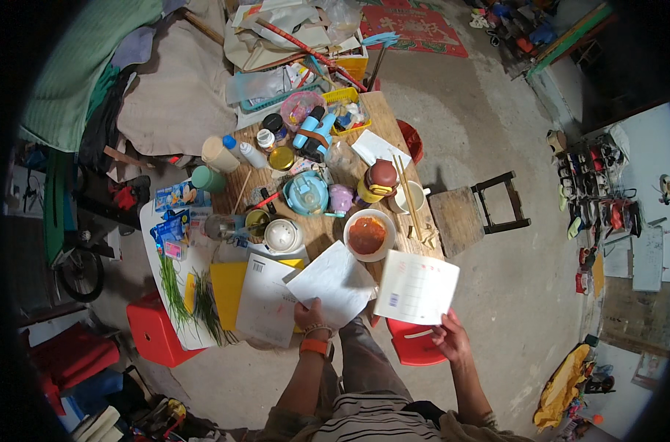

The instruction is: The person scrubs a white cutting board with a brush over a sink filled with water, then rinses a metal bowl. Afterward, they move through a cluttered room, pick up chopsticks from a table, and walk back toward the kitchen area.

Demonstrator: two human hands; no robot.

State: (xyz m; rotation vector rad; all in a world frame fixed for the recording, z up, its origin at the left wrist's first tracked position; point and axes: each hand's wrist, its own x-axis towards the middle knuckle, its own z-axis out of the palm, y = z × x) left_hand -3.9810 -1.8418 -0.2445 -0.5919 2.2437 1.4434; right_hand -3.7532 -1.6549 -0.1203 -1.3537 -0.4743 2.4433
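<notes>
My left hand (pixel 310 316) grips the near edge of a white paper sheet or booklet (pixel 335 284) at the table's front. An orange watch band circles that wrist. My right hand (pixel 451 336) pinches the lower right corner of a thin white booklet (pixel 417 287) with a barcode and printed lines, held up over the floor right of the table. Just beyond the two papers stands a white bowl (pixel 391 231) of red sauce or paste. Left of my left hand lies another white booklet with a barcode (pixel 263 304), overlapping a yellow folder or book (pixel 224 287).
Bottles, jars and cups crowd the wooden table (pixel 384 110), with chopsticks (pixel 409 204) across a mug (pixel 417 193). Green stalks (pixel 172 287) lie on the white board (pixel 152 232) at left. A wooden chair (pixel 456 221) and red stools (pixel 161 337) stand around the table.
</notes>
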